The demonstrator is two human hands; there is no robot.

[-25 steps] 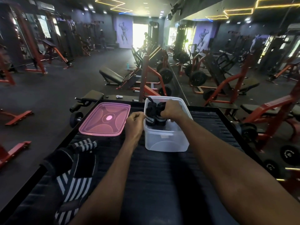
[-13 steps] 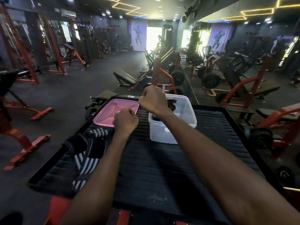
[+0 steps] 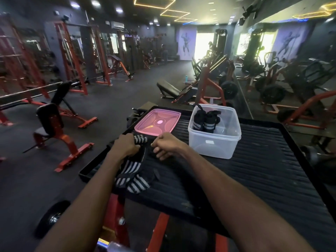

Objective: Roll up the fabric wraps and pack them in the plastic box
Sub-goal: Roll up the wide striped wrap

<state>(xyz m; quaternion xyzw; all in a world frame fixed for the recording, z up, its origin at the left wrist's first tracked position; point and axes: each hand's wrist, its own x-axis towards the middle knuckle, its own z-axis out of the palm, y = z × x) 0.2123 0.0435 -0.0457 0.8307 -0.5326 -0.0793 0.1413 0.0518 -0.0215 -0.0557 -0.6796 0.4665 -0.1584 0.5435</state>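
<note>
On the ribbed black platform (image 3: 254, 170), the clear plastic box (image 3: 214, 142) stands at 1 o'clock of the hands, two rolled black-and-white striped wraps (image 3: 205, 120) upright inside. The translucent pink lid (image 3: 157, 120) lies flat at 12 o'clock, just beyond the knuckles. The left hand (image 3: 125, 147) and right hand (image 3: 168, 145) are both clenched on the loose striped fabric wraps (image 3: 132, 174), which sprawl toward 6 o'clock under the left forearm
</note>
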